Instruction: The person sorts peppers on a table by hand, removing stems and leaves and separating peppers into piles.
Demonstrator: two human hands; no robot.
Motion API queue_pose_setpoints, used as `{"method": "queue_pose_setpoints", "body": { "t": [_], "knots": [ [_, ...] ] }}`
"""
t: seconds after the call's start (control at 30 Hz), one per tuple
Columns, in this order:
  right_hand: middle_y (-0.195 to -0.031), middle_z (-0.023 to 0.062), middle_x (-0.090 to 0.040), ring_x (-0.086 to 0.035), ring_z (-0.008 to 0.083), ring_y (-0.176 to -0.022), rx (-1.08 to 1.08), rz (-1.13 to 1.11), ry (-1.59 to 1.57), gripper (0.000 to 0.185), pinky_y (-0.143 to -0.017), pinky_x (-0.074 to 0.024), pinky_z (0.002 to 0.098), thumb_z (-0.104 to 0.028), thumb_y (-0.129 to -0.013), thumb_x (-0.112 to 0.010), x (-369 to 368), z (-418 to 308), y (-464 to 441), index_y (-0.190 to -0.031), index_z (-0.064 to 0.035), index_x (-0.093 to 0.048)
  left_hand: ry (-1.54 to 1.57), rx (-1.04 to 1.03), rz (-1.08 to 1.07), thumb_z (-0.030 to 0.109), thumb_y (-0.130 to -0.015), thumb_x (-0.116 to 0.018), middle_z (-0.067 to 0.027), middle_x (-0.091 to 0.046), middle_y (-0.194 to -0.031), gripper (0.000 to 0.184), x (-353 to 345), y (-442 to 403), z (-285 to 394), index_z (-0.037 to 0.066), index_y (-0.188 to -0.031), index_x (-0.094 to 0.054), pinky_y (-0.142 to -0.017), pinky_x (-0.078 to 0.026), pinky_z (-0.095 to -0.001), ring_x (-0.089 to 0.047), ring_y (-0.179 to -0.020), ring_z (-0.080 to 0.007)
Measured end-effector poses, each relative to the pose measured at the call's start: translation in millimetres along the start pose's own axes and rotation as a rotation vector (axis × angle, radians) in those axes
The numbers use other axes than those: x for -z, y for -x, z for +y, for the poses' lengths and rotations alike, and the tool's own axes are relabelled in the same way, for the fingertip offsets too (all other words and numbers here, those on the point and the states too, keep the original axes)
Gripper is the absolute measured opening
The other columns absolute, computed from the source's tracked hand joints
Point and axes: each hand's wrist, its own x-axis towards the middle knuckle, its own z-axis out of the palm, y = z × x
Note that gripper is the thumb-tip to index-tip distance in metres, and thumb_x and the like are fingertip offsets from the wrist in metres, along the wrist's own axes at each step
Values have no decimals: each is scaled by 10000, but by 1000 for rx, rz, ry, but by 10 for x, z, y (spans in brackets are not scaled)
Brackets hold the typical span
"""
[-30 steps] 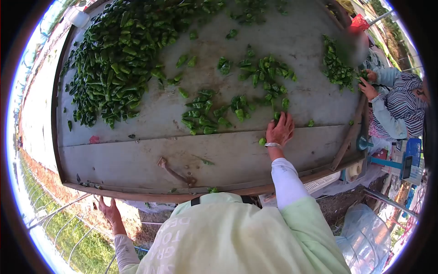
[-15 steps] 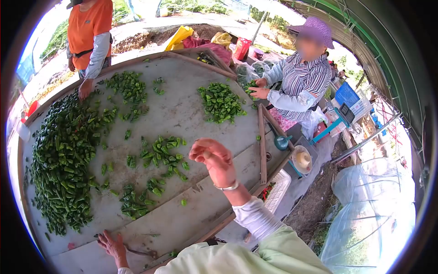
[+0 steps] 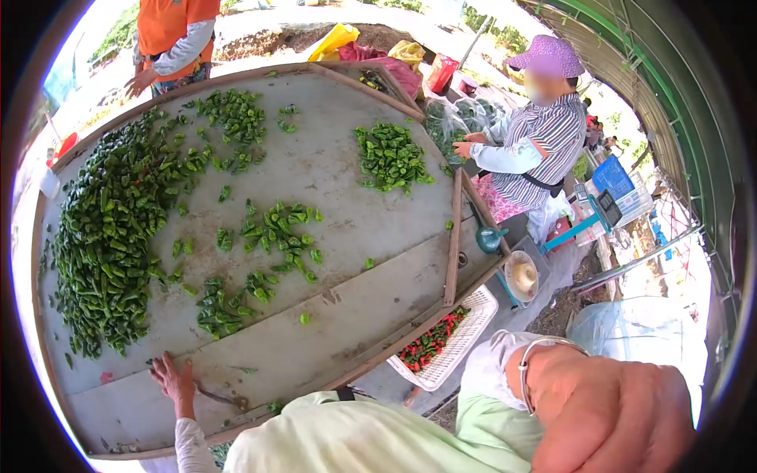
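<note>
My left hand (image 3: 175, 384) lies with spread fingers on the lower left part of the grey table (image 3: 331, 307), beside a short curved stick-like piece. Large and very near the camera at the lower right is my right hand (image 3: 619, 406), a metal bangle on its wrist. Its fingers are curled, and whatever they might hold is hidden. A big heap of green peppers (image 3: 110, 236) covers the table's left side. Smaller groups of peppers (image 3: 280, 232) lie around the middle, and another pile (image 3: 392, 156) sits toward the far right.
Below the table's right edge stands a white basket (image 3: 461, 339) of red and green peppers. A person in a striped shirt (image 3: 544, 142) handles peppers by plastic bags at the right. Another person in orange (image 3: 177, 35) stands at the far left. A blue scale (image 3: 587, 225) is at the right.
My right hand has left the tabletop, risen and come close to the camera at the lower right. My left hand has moved onto the table. The view has turned; the person in orange has withdrawn a hand.
</note>
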Motion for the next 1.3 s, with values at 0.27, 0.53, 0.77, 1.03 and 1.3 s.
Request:
{"method": "queue_pose_setpoints", "body": {
  "t": [0.27, 0.53, 0.77, 1.03, 1.3],
  "knots": [
    [-961, 146, -561, -524, 211, -803, 7, 3, 143, 331, -663, -448, 324, -234, -879, -565, 206, -157, 68, -1071, 36, -557, 0, -9, 42, 394, -767, -656, -68, -140, -1501, 755, -118, -72, -78, 282, -1405, -268, -945, -273, -632, -65, -1374, -357],
    [-984, 145, -553, -515, 215, -829, -28, 69, 242, 342, -680, -443, 329, -238, -879, -558, 206, -252, 42, -1086, 34, -547, -53, 15, 15, 476, -759, -637, -68, -134, -1504, 768, 26, -135, -75, 281, -1404, -268, -961, -269, -619, -61, -1369, -376],
    [-1004, 144, -545, -507, 218, -853, -24, 77, 246, 351, -695, -438, 334, -242, -879, -551, 302, -173, 25, -1098, 32, -538, 10, 46, 6, 488, -738, -655, -107, -132, -1499, 797, 55, 34, -9, 266, -1402, -273, -970, -261, -623, -43, -1366, -396],
    [-1026, 144, -537, -498, 221, -879, 23, 29, 203, 362, -712, -432, 339, -246, -879, -544, 370, -67, -17, -1113, 30, -527, 126, 11, -68, 429, -734, -676, -124, -99, -1501, 800, 197, 91, 135, 221, -1401, -286, -974, -244, -633, 2, -1375, -385],
    [-1049, 143, -529, -489, 225, -906, 41, 34, 258, 373, -729, -427, 343, -250, -879, -537, 343, -271, -44, -1128, 28, -517, 103, 24, -49, 416, -743, -671, -103, -123, -1500, 757, 131, 107, 126, 231, -1386, -316, -965, -259, -625, -7, -1380, -366]
  ]
}}
